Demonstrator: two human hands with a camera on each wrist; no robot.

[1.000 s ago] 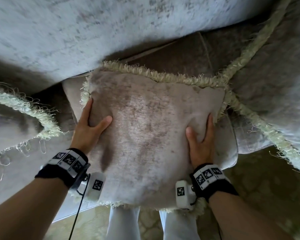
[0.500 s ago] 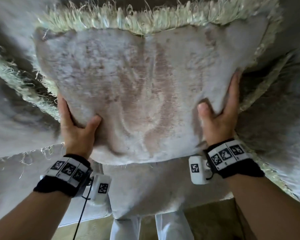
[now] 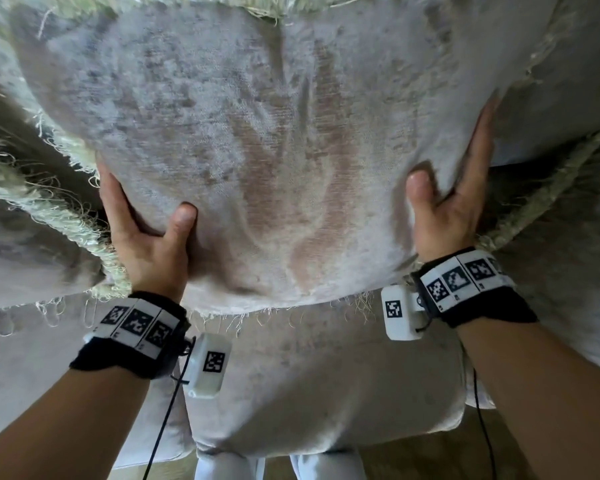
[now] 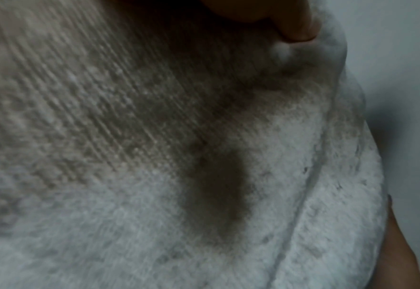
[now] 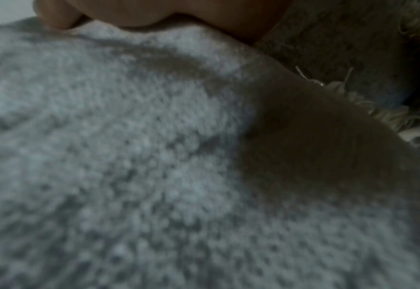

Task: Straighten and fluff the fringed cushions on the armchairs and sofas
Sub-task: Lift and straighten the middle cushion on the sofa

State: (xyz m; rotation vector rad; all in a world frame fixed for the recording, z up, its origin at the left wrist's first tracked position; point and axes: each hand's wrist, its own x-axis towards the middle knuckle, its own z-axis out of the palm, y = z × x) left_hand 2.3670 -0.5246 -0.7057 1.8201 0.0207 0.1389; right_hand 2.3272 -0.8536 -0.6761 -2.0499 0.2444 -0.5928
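Lifting clear of the seat cushion, the fringed cushion sat higher and nearer in the head view than a second earlier, so fluffing looked underway. The left hand and right hand clasped its sides, thumbs dug in. Neighbouring cushions' fringe crowded both flanks. Both wrist views showed blurred pile and a thumb pressing.

The cushion is soft velvety cloth, pale grey-beige with a mottled, brushed nap, edged in rough cream thread fringe. The wrist bands are matt black fabric carrying smooth white plastic tags.
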